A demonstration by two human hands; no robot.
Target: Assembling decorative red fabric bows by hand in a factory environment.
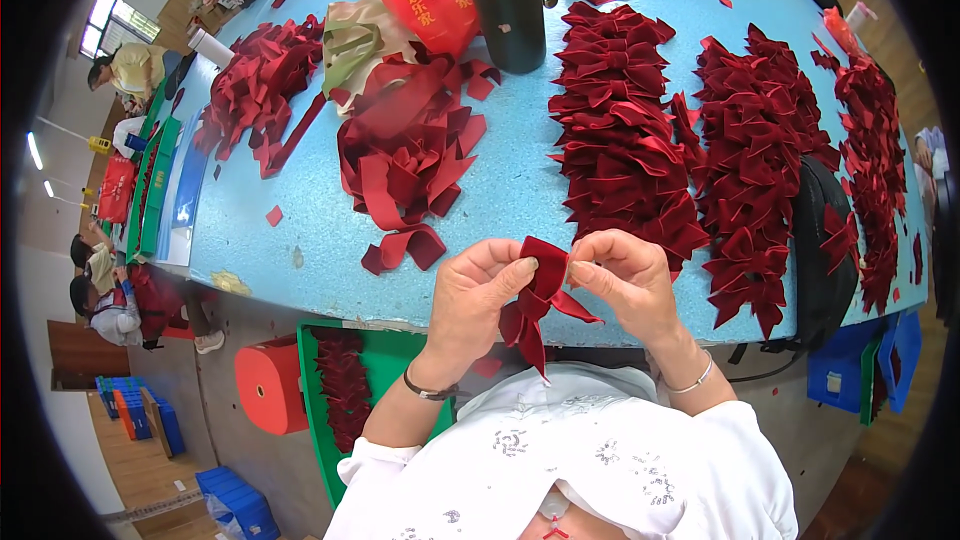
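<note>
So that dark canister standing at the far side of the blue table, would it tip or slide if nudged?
The dark canister stands upright and is taller than wide, so a high push could probably tip it. Its rounded body suggests it would roll once down. The blue table looks slightly textured, so sliding seems less likely.

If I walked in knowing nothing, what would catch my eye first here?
Probably the rows of finished dark red velvet bows covering the right half of the blue table. Next, at the near edge, the left hand and right hand pinching one red bow between them. A loose heap of red ribbon strips lies centre-left.
</note>
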